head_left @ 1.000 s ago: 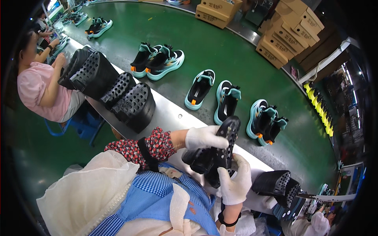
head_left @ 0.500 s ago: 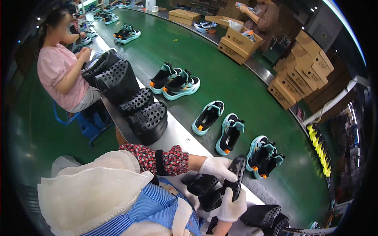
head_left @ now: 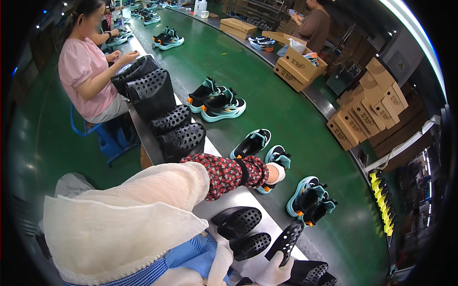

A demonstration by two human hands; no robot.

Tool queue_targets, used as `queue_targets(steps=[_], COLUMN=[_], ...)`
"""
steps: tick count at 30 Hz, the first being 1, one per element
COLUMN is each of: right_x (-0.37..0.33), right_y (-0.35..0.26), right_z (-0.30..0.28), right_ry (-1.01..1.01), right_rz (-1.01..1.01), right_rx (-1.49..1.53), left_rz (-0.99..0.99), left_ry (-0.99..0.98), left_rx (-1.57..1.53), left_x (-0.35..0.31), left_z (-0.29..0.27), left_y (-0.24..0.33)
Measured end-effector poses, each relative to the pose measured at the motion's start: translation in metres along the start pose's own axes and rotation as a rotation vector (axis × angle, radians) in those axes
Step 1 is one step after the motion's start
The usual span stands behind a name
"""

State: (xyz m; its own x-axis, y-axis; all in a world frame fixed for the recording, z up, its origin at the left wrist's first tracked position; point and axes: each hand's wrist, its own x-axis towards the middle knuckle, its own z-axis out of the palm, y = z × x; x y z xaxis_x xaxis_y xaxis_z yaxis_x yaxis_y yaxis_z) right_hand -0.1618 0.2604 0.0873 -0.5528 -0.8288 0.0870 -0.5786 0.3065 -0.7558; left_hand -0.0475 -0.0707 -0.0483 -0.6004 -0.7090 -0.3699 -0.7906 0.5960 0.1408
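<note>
My right hand (head_left: pixel 276 272), in a white glove, is closed around the end of a black shoe form (head_left: pixel 287 240) dotted with round holes. The form is tilted up over the metal ledge. My left arm reaches forward across the ledge in a floral sleeve. The gloved left hand (head_left: pixel 278 172) is at a black and teal sneaker (head_left: pixel 278 157) on the green belt; its fingers are hidden, so I cannot tell whether it grips. Two more black perforated forms (head_left: pixel 241 222) lie on the ledge left of my right hand, and others (head_left: pixel 307 272) lie to its right.
Several sneakers (head_left: pixel 310 200) stand along the green conveyor belt (head_left: pixel 214 57). Large black perforated forms (head_left: pixel 151 90) line the ledge at left. A person in pink (head_left: pixel 86 71) sits beyond them. Cardboard boxes (head_left: pixel 367 107) are stacked across the belt, near another person (head_left: pixel 312 26).
My left hand has let go of the black shoe form and moved forward to a sneaker on the belt. My right hand keeps the form. The view has shifted slightly.
</note>
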Motion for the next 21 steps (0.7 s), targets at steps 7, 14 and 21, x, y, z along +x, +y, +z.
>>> queue_targets(steps=[7,14,21], right_x=[0.001,0.011,0.029], right_y=[0.009,0.023,0.039], right_z=[0.009,0.022,0.024], right_ry=[-0.013,-0.098,0.044], right_rz=[0.162,0.224,0.125], right_rx=[0.227,0.236,0.031], left_rz=[0.182,0.040,0.080], left_ry=[-0.176,-0.859,-1.110], left_rx=[0.037,0.156,0.215], left_x=[0.004,0.120,0.098], left_z=[-0.007,0.089,0.048], left_y=[0.027,0.020,0.074])
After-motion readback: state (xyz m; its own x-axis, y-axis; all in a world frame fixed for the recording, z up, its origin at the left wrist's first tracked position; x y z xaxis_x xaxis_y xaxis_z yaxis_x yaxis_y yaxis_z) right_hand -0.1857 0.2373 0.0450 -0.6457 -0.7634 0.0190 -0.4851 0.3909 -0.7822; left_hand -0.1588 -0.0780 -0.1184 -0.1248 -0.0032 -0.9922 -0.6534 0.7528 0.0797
